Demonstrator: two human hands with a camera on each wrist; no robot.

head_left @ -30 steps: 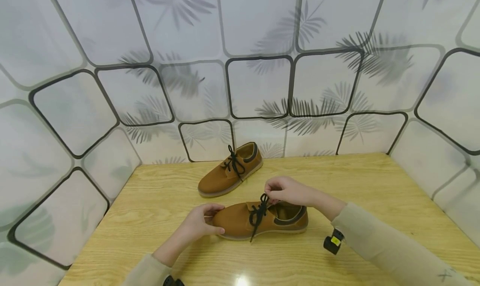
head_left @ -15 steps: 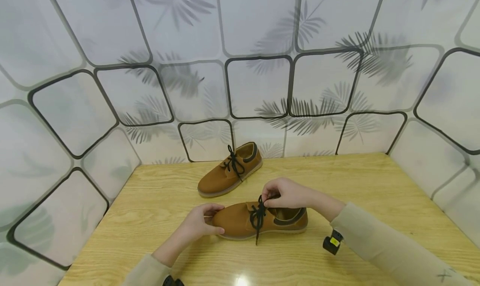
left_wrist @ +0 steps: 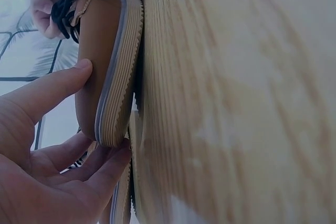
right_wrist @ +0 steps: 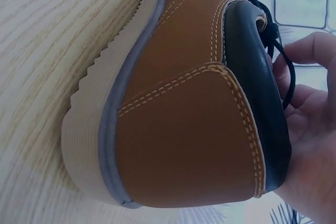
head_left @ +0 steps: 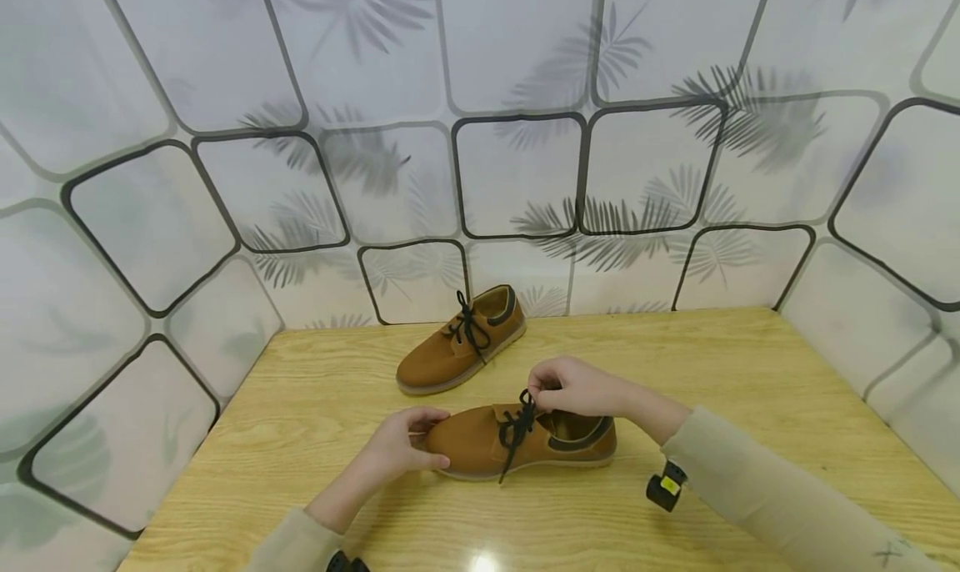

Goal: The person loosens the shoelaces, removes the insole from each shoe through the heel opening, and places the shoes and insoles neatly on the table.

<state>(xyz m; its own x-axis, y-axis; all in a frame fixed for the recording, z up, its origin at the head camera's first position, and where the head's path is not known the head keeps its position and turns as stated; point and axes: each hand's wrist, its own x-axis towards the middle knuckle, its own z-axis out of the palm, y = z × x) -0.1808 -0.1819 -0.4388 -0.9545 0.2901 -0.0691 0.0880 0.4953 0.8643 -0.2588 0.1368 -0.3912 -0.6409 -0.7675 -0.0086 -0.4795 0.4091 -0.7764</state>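
Note:
A brown leather shoe (head_left: 472, 440) with a dark padded collar lies sole-down on the wooden table, its toe to the left. My left hand (head_left: 396, 447) grips its toe, thumb on the near side and fingers round the front, as the left wrist view also shows. Above the tongue, my right hand (head_left: 572, 386) pinches a loop of the black shoelace (head_left: 517, 426), which is knotted in a bow. One lace end hangs down the near side. In the right wrist view the shoe's heel (right_wrist: 189, 145) fills the middle, with the pinched loop beyond the collar.
A matching brown shoe (head_left: 438, 362) with a tied black lace stands behind, toe to the lower left. The wooden table (head_left: 720, 363) meets patterned walls (head_left: 517, 176) at the back and both sides. A wrist camera (head_left: 666, 485) hangs below the right sleeve.
My right hand dipped slightly left, then came back right, keeping hold of the lace. The hanging lace end swung right and then left again. My left hand stays on the toe.

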